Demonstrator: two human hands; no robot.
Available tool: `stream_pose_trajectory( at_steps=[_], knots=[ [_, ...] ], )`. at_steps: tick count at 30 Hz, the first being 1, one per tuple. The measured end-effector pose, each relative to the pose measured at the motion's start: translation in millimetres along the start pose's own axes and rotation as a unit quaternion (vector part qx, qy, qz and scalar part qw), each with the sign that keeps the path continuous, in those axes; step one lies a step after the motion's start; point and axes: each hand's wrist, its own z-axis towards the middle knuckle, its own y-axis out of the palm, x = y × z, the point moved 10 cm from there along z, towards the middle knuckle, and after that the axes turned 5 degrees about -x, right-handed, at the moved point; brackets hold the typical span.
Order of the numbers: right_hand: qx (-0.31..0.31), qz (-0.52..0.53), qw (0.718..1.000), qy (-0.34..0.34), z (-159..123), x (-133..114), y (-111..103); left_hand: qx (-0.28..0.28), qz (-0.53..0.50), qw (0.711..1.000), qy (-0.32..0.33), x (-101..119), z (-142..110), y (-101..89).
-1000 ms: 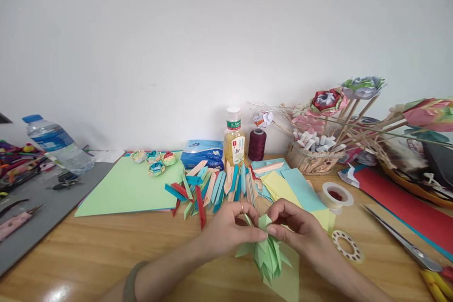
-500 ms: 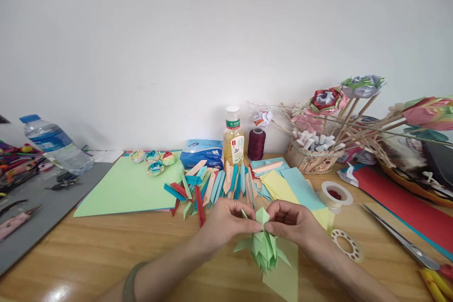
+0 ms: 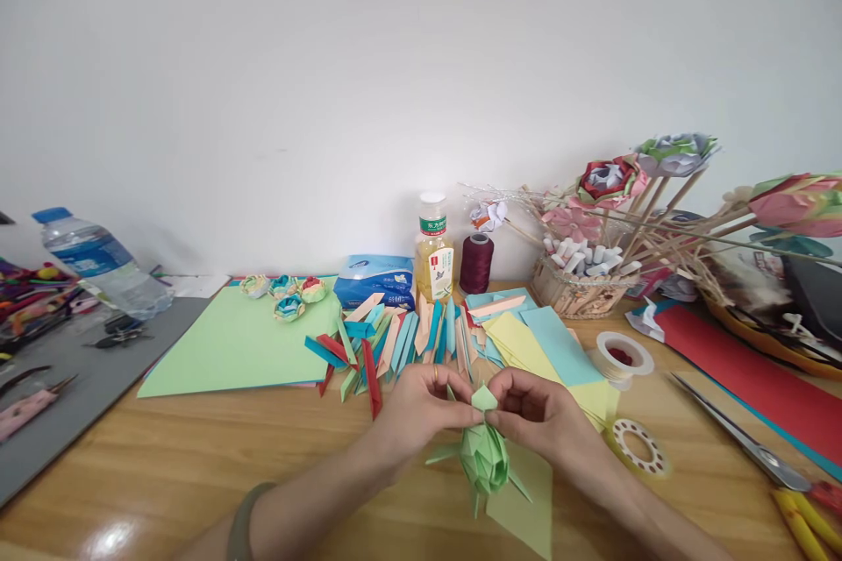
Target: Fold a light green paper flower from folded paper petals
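Between my two hands is a light green folded paper flower (image 3: pixel 485 458), its pointed petals hanging down toward me. My left hand (image 3: pixel 434 410) pinches its top edge from the left, thumb and fingers closed on the paper. From the right, my right hand (image 3: pixel 530 412) pinches the same upper part, with the thumb tips close together. One green petal tip stands up between the hands. Below the flower, a pale yellow-green paper sheet (image 3: pixel 526 508) lies on the wooden table (image 3: pixel 316 478). Just beyond my hands lies a heap of folded paper strips (image 3: pixel 401 342) in blue, red, peach and green.
Several small paper flowers (image 3: pixel 289 307) sit on a green sheet (image 3: pixel 230 351). Behind the strips stand a tissue pack (image 3: pixel 374 279), a glue bottle (image 3: pixel 434 259) and a thread spool (image 3: pixel 476 265). Tape rolls (image 3: pixel 638 447), scissors (image 3: pixel 743 438) and a flower basket (image 3: pixel 582 294) are at right.
The paper flower has tilted and shifted slightly left and down, its petal tips turning. Both hands keep their pinch on it. The whole view has shifted a little.
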Motion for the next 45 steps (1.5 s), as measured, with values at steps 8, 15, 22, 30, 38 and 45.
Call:
stream_pose_trajectory(
  at_steps=[8,15,22,30,38,45],
  knots=[
    [0.025,-0.161,0.983,-0.084,-5.0,-14.8,0.5,0.047,0.083,0.994,0.054,9.4,-4.2,-8.3],
    [0.057,-0.291,0.927,-0.231,-21.0,-45.8,3.7,0.001,0.015,0.997,0.07,20.5,-8.2,0.2],
    [0.034,-0.385,0.861,-0.332,-32.7,-61.4,15.7,0.005,0.076,0.996,0.042,17.1,-2.4,-2.6],
    [0.109,-0.371,0.905,-0.176,-24.1,-53.5,-5.9,0.114,0.212,0.913,0.328,62.5,-29.6,-8.4],
    [0.076,-0.34,0.93,-0.114,-15.5,-38.5,0.3,0.09,0.218,0.898,0.371,57.3,-39.5,0.4],
    [0.081,-0.325,0.938,-0.091,-13.6,-33.7,-6.7,0.084,0.13,0.942,0.298,46.4,-31.8,-6.8]
  ],
)
